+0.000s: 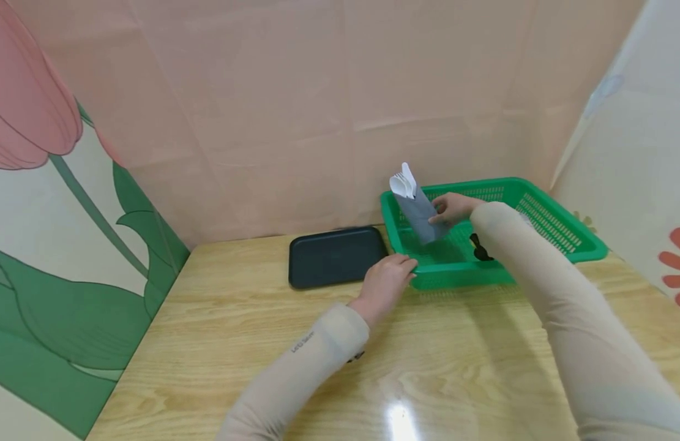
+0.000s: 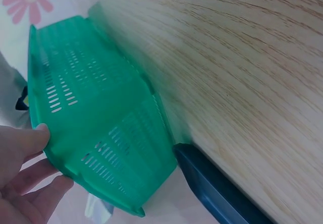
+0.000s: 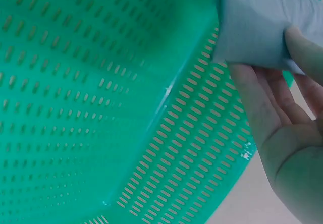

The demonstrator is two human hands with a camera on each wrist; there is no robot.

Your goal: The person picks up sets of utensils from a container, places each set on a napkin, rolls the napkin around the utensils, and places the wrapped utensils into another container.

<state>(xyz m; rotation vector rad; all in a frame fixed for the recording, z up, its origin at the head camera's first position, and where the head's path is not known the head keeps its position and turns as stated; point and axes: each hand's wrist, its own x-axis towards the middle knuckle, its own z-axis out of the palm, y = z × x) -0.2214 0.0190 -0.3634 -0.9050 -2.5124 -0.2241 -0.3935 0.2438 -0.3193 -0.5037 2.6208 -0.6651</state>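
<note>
My right hand point(image 1: 455, 208) holds a grey cutlery pouch point(image 1: 419, 214), thumb on one face and fingers behind it. A white plastic spoon point(image 1: 399, 185), fork and knife point(image 1: 408, 176) stick out of its top. The pouch is tilted over the left part of a green plastic basket point(image 1: 455, 274); in the right wrist view the pouch point(image 3: 257, 27) overlaps the slotted wall. At the basket's near left corner my left hand point(image 1: 385, 278) grips the rim, with thumb and fingers point(image 2: 55, 188) showing on it in the left wrist view.
A black rectangular tray point(image 1: 338, 257) lies left of the basket, close to its side. Both rest on a wood-grain table point(image 1: 235, 331). A pinkish-beige covering point(image 1: 262, 122) stands behind, with flower-patterned panels on both sides. A small dark item point(image 1: 479, 248) shows beside the right sleeve.
</note>
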